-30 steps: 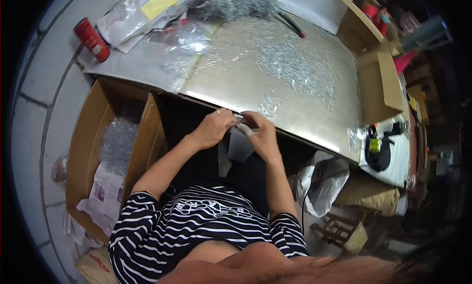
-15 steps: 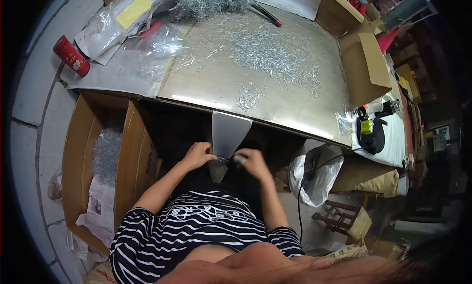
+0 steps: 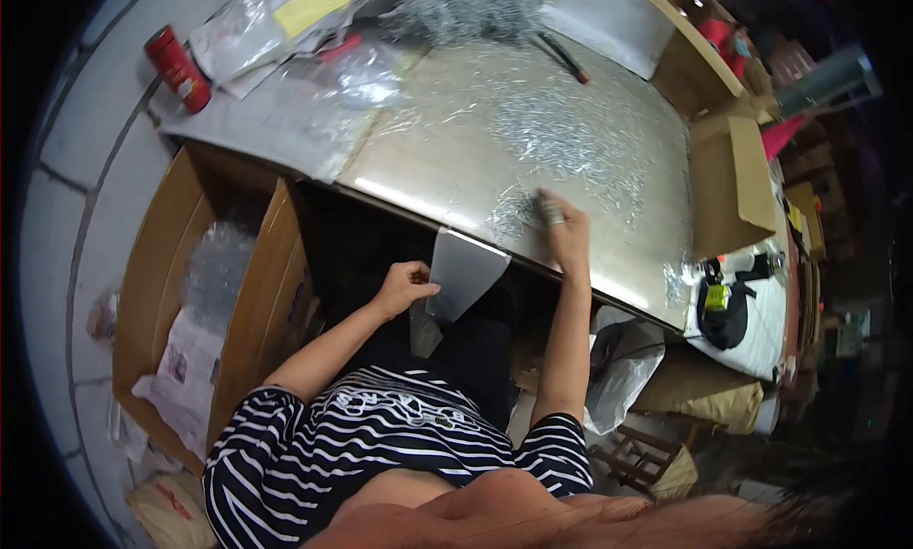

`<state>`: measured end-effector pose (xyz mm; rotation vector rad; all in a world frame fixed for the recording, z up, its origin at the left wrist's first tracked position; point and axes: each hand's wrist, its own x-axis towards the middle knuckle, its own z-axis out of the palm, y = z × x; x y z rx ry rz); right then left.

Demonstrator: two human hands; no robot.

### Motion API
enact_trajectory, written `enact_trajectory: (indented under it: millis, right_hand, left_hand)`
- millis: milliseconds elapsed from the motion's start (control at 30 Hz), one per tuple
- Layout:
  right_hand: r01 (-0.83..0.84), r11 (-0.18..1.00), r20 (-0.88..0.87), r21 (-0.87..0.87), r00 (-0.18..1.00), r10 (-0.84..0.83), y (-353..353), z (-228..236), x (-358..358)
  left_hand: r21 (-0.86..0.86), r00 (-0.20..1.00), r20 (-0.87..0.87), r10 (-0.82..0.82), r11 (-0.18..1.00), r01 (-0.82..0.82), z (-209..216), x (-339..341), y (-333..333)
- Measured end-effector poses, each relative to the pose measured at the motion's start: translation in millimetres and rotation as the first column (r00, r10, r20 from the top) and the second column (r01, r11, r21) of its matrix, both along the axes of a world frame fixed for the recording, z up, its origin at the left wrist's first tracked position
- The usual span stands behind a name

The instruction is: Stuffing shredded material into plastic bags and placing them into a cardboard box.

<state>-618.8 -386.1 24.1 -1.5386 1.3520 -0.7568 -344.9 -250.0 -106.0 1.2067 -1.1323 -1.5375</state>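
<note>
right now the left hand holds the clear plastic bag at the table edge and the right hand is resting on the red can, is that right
Not quite. The left hand does hold the clear plastic bag at the table edge, but the right hand rests on the scattered small metal pieces on the tabletop. The red can stands untouched at the far left corner, as the head view shows.

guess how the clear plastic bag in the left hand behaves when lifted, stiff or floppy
The clear plastic bag is probably floppy and light: it hangs thin and flat from the left hand at the table edge. Its glossy surface suggests it is slippery.
</note>
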Motion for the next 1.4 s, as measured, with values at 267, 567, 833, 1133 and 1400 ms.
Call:
enact_trajectory:
  millis: [267, 567, 833, 1133, 1400]
  right_hand:
    - [-0.184, 0.802, -0.561, -0.569, 0.8, -0.214, 42.0, -21.3, 96.2]
    - [-0.077, 0.89, -0.275, -0.449, 0.96, -0.055, 143.7, 17.2, 67.6]
    - [0.052, 0.968, -0.049, -0.244, 0.997, -0.066, 187.0, -10.4, 66.6]
    - [-0.152, 0.983, -0.182, -0.104, 0.975, 0.131, 192.3, -36.4, 80.0]
    - [-0.048, 0.972, -0.14, -0.229, 0.99, 0.016, 177.0, -29.9, 70.4]
  left_hand:
    - [0.292, 0.785, -0.618, -0.031, 0.919, 0.266, -15.6, -16.0, 25.4]
    - [0.286, 0.523, -0.85, -0.062, 0.78, 0.557, -73.0, 29.8, 15.5]
    - [0.192, 0.462, -0.884, -0.063, 0.853, 0.485, -16.1, -14.3, 37.1]
    - [0.127, 0.611, -0.691, -0.386, 0.767, 0.629, -30.1, 1.1, 44.3]
    - [0.472, 0.822, -0.322, -0.47, 0.673, 0.57, -10.3, 3.1, 39.5]
